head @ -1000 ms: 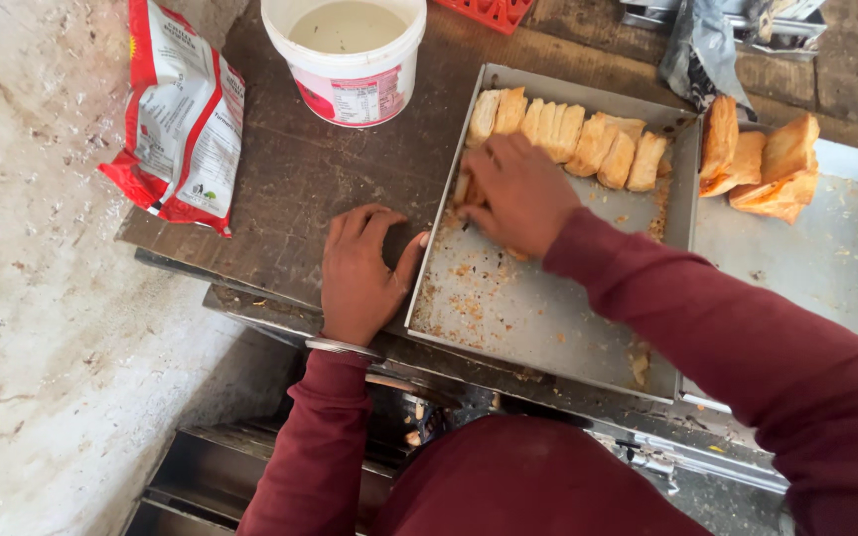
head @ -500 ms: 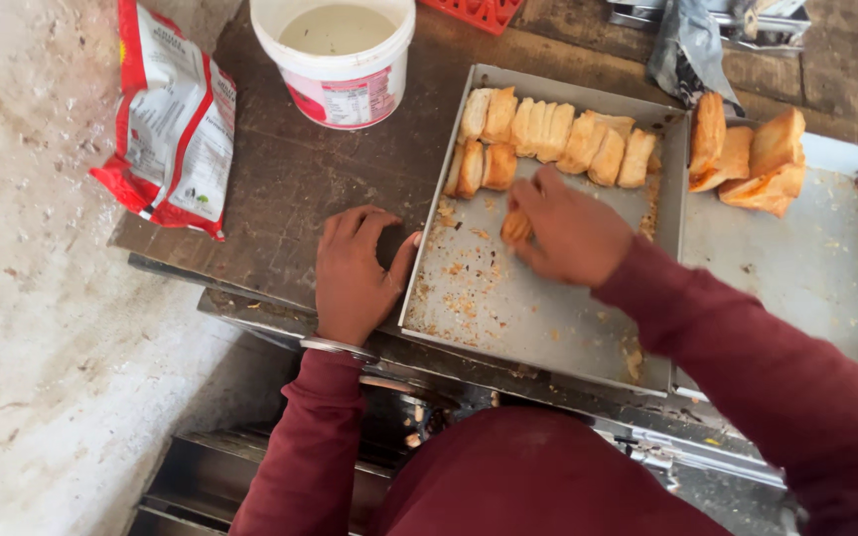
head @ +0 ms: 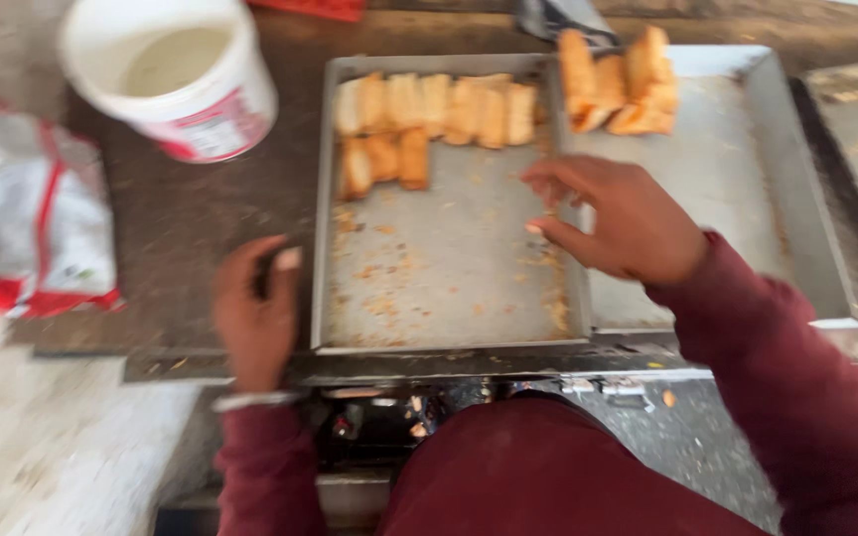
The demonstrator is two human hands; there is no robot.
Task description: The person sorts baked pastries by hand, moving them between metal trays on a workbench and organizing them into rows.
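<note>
1. Over the right edge of the tray, my right hand hangs with fingers loosely spread and curled down; it holds nothing that I can make out, though the picture is blurred.
2. At the tray's left rim, my left hand lies flat on the dark counter, fingers together and the thumb against the rim. It grips nothing; it only steadies.
3. In the tray's far end lie the toast pieces: one row along the back wall, and a short second row of about three just in front of it at the left.
4. The rest of the tray floor shows only crumbs.
5. Right of the tray, touching it, sits a second tray, and a loose heap of toast stands in its far left corner, just beyond my right fingertips.
6. My judgement on handling: these pieces look dry, light and stiff, and likely brittle. I would pinch one by its long flat sides near the middle, gently, as corners would crumble and shed.
7. Left of the tray, well apart, are a white bucket with pale liquid inside and a red and white bag.
</note>
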